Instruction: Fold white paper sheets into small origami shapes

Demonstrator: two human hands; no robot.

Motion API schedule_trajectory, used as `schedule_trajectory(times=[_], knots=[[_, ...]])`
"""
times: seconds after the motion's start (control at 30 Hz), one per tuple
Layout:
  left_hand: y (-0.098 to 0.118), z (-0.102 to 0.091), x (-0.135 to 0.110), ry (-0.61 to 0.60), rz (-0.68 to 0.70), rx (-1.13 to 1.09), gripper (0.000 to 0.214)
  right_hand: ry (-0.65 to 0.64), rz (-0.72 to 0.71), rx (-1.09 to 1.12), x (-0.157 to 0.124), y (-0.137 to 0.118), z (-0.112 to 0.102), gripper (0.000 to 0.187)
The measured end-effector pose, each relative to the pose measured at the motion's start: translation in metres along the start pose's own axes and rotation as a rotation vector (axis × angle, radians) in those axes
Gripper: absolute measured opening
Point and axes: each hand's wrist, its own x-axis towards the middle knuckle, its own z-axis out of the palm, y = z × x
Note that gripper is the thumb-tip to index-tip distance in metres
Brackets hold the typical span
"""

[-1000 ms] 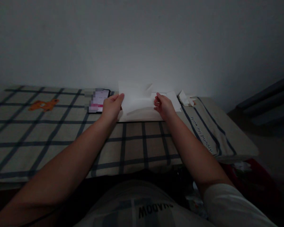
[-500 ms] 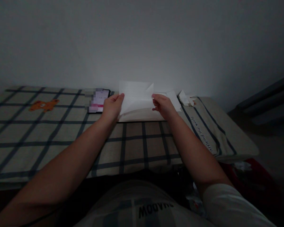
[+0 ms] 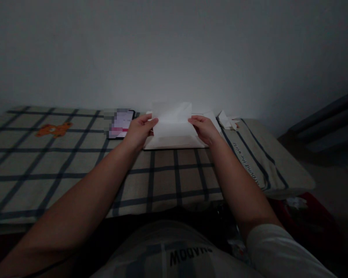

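Observation:
A creased white sheet of paper point(image 3: 173, 119) is held up between my two hands, its upper part standing toward the wall. My left hand point(image 3: 139, 129) pinches its left edge between thumb and fingers. At the right edge, my right hand point(image 3: 204, 128) grips the paper the same way. Beneath the sheet lies a flat white pad or stack of paper point(image 3: 149, 145) with a dark lower edge; the sheet and my hands hide much of it. Just left of my left hand is a phone point(image 3: 124, 120) with its screen lit.
A checked cloth point(image 3: 165, 185) covers the table, which stands against a grey wall. Torn, crumpled paper scraps point(image 3: 227, 120) lie to the right. An orange bear figure point(image 3: 53, 129) is at the left. A red bin point(image 3: 313, 220) with rubbish stands below the right end.
The sheet has shifted slightly right and down. My right hand has moved right and now pinches the edge with its fingers closer together. My left hand moved slightly right.

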Motion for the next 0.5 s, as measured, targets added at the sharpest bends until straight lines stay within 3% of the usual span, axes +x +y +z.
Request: schedule_trajectory(times=[0.23,0.33,0.5], knots=[[0.007,0.003,-0.002,0.038,0.021,-0.023,0.023,0.017,-0.001,0.054,0.001,-0.001,0.001,0.018],[0.01,0.002,-0.002,0.006,-0.017,-0.03,0.021,-0.036,0.006,0.103,-0.004,-0.007,0.003,0.014],[0.013,0.001,-0.004,-0.061,-0.065,-0.026,0.024,0.049,0.072,0.062,-0.006,-0.014,0.001,0.014]])
